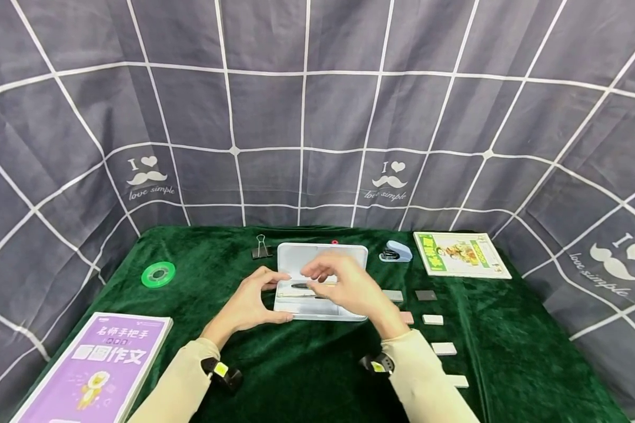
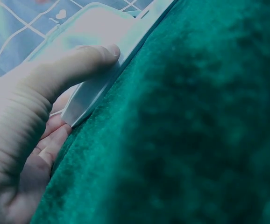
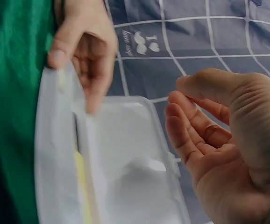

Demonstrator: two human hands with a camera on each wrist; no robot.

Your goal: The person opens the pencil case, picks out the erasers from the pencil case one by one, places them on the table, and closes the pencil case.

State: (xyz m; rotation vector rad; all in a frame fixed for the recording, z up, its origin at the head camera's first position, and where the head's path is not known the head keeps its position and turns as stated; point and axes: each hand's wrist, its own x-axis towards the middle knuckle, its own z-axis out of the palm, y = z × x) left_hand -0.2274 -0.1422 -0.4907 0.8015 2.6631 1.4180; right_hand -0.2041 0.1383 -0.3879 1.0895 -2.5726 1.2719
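Observation:
A white pencil case [image 1: 323, 312] stands with its lid up in the middle of the green cloth. Pens [image 1: 299, 286] lie inside it, partly hidden by my right hand. My left hand [image 1: 251, 302] holds the case's left end, the thumb on the front edge and the fingers round the side; in the left wrist view the thumb [image 2: 79, 63] presses on the rim. Over the case hovers my right hand [image 1: 344, 285], its fingers loosely bent. The right wrist view shows nothing between those fingers [image 3: 191, 126], and a yellow strip [image 3: 82, 182] inside the case.
Behind the case are a black binder clip [image 1: 261, 251] and a light blue stapler [image 1: 395, 251]. A green tape roll [image 1: 158, 274] and a purple book [image 1: 97, 364] lie left. On the right are a green-and-yellow book [image 1: 461, 255] and several small blocks, one white [image 1: 433, 319].

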